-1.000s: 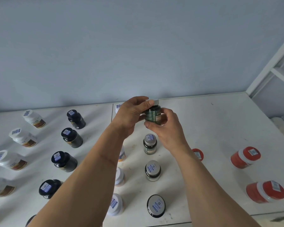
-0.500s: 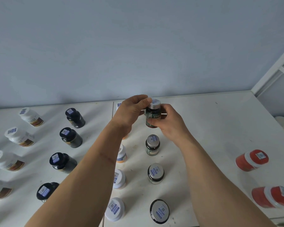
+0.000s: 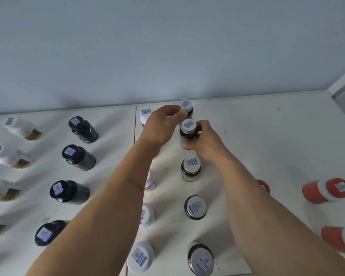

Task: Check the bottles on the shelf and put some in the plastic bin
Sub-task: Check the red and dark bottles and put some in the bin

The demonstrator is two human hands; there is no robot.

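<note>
Pale blue-grey wall (image 3: 167, 46) across whole upper half; plain, matt, no marks or fittings visible. Slightly darker, shadowy band along its bottom edge, esp. left of centre. Lower edge straight, running left to rt at approx mid-height, a bit higher on rt side. White frame upright (image 3: 344, 84) at far rt edge, slanting up toward top-rt corner, cut off by frame edge. Grey strip just beside it on rt; too little in view to tell what.

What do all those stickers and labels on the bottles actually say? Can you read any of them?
No text is readable.
Cap stickers, as on the held bottle: blue barcode-like print, too small.
Side labels on the white bottles: blurred.
Black bottles and red jars: the same stickers, unreadable.
</note>
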